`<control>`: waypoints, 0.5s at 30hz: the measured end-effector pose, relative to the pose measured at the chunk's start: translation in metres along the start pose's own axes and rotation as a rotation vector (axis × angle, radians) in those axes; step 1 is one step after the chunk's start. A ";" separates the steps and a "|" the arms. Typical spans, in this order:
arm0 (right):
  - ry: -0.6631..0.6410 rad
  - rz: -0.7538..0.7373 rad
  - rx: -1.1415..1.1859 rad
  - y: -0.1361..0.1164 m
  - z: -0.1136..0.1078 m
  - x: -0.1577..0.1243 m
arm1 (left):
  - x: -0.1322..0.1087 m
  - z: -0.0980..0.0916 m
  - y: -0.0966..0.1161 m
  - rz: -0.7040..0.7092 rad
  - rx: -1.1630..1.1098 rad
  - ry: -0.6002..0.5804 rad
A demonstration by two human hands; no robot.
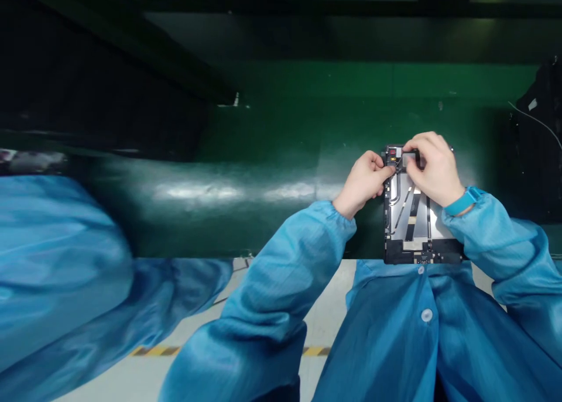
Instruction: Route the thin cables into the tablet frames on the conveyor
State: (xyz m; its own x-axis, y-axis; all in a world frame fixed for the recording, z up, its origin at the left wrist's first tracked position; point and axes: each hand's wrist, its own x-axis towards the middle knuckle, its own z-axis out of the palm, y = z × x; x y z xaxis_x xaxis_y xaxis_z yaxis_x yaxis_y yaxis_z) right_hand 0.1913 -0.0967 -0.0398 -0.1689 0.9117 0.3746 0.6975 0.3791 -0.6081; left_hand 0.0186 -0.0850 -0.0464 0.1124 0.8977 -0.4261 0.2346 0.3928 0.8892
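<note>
as the opened tablet housing point(415, 226) lies on the green mat point(272, 133), its 10 o'clock edge is clasped by the curled left hand point(362, 182), while a small dark part point(410, 159) at 12 o'clock is pinched by the right hand point(430, 171), fingers nearly closed.

This looks like an electronics assembly line in a factory, though the warped view leaves some doubt. Under the fingers point(421, 150) lies an opened black-and-silver tablet frame point(408, 226), on a long glossy green bench mat point(263, 127). Below them are a pale floor point(132, 378) and yellow-and-black hazard tape point(156, 350); to their left is a co-worker's shiny blue smock sleeve point(57, 256).
</note>
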 end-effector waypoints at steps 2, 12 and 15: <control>0.067 0.038 -0.036 0.001 -0.015 -0.009 | -0.003 -0.001 0.000 -0.011 0.013 0.020; 0.083 0.475 0.266 0.001 -0.027 -0.114 | -0.064 -0.011 -0.032 0.347 0.418 -0.057; 0.075 0.449 0.353 -0.019 -0.008 -0.109 | -0.062 -0.028 -0.040 0.296 0.137 -0.038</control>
State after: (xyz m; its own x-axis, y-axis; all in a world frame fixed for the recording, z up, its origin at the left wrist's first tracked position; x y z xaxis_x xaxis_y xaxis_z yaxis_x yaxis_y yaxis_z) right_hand 0.2021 -0.2043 -0.0635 0.1489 0.9866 0.0667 0.4124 -0.0006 -0.9110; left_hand -0.0246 -0.1506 -0.0505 0.2308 0.9597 -0.1606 0.3139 0.0828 0.9458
